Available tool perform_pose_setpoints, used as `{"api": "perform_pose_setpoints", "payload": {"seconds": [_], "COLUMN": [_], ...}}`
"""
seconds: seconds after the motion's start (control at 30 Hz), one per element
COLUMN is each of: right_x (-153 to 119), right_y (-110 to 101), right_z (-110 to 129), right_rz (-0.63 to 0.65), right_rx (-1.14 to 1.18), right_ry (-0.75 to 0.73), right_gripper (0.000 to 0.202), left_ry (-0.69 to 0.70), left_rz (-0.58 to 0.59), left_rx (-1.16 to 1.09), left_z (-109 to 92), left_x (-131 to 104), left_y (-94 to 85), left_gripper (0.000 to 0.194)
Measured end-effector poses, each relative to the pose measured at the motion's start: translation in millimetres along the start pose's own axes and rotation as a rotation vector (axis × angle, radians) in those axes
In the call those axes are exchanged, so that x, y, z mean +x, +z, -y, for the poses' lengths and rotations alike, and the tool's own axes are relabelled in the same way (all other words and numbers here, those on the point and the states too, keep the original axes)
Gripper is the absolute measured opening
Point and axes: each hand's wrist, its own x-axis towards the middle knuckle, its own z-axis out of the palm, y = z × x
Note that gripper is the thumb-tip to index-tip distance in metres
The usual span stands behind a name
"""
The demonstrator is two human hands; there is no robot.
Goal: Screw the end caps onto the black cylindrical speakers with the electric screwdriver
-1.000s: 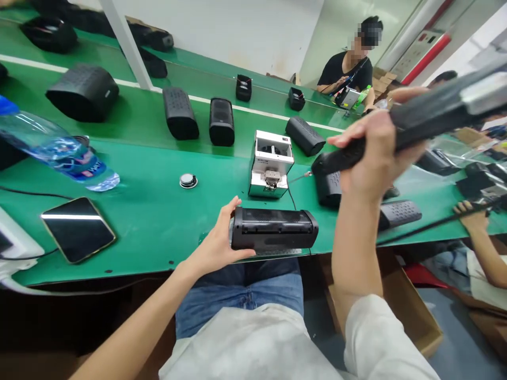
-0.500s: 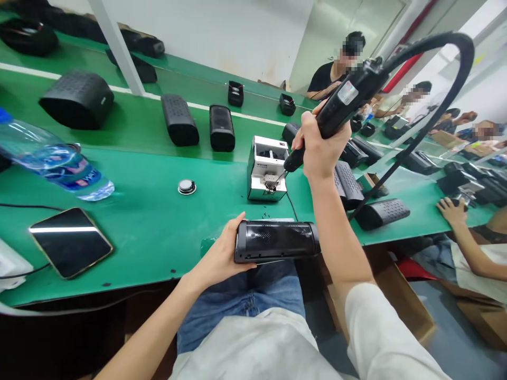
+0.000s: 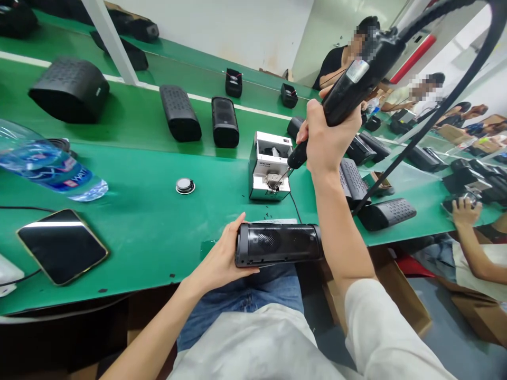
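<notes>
My left hand (image 3: 225,250) grips the left end of a black speaker housing (image 3: 281,244) that lies sideways at the table's front edge. A black electric screwdriver (image 3: 348,87) is held in my right hand (image 3: 330,134), its cable looping up to the right. The screwdriver's thin bit points down left, its tip at the metal front of a small white box-shaped machine (image 3: 271,169). Whether a screw sits on the tip is too small to tell. The machine stands on the green table (image 3: 150,227), just beyond the speaker housing.
At the left lie a water bottle (image 3: 51,163) and a phone (image 3: 62,246). A small round metal part (image 3: 185,185) sits left of the machine. Black speakers (image 3: 180,113) stand along the back and right (image 3: 387,214). Several people sit at the right, one person's hand (image 3: 466,212) on the table.
The view has shifted slightly. My right hand and the screwdriver appear a little higher and further right, with the bit still at the machine. My left hand keeps its hold on the speaker housing.
</notes>
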Motion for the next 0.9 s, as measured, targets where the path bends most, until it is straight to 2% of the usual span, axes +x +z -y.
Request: {"api": "perform_pose_setpoints", "payload": {"seconds": [0.17,0.27,0.43,0.53,0.7,0.9], "right_x": [-7.2,-14.9,-25.7,-31.8,-43.5,-53.7], "right_y": [-4.1,-8.9,0.2,10.8,25.3,34.8], "right_z": [1.7,19.1,75.3,96.5,102.8,113.7], "right_rz": [0.070,0.110,0.095,0.128,0.145,0.184], "right_rx": [-0.028,-0.031,0.082,0.119,0.060,0.165], "right_ry": [0.118,0.185,0.131,0.081,0.147,0.208], "right_gripper": [0.047,0.052,0.014,0.012,0.012,0.011], "left_ry": [0.012,0.035,0.058,0.064,0.072,0.104], "left_rz": [-0.016,-0.028,-0.043,-0.046,-0.049,-0.056], "left_rx": [0.029,0.038,0.032,0.021,0.030,0.018], "left_z": [-1.1,-2.0,-2.3,-2.6,-3.9,-2.1], "left_x": [0.8,1.4,2.6,2.7,2.1,3.0], "left_y": [1.2,1.7,3.7,4.8,4.3,5.9], "left_gripper": [0.139,0.136,0.132,0.132,0.134,0.134]}}
